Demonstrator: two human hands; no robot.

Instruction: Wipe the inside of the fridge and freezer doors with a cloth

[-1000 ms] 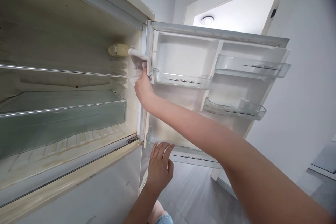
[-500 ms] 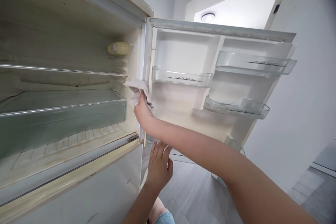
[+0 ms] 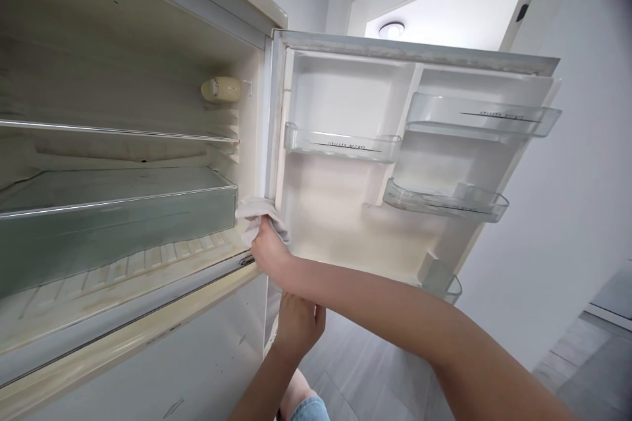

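My right hand (image 3: 270,247) is closed around a crumpled whitish cloth (image 3: 261,209). It presses the cloth to the inner front edge of the refrigerator's (image 3: 253,164) right wall, low down near the hinge side. My right forearm stretches across in front of the open refrigerator door (image 3: 340,204). Below that forearm, my left hand (image 3: 299,325) is raised near the door's lower hinge corner and holds nothing that I can see. Its thumb stands apart, while its fingertips are hidden behind the right forearm.
A glass shelf (image 3: 118,130) and a greenish clear drawer (image 3: 123,220) sit inside the stained refrigerator. Clear door bins (image 3: 444,204) line the door. A yellowish lamp cover (image 3: 221,89) juts from the inner wall. Grey floor tiles (image 3: 360,362) and a white wall (image 3: 548,197) lie beyond.
My right hand has slid the cloth downward along the refrigerator's inner edge. The right forearm has dropped and now covers the fingers of my left hand, which has stayed about in place.
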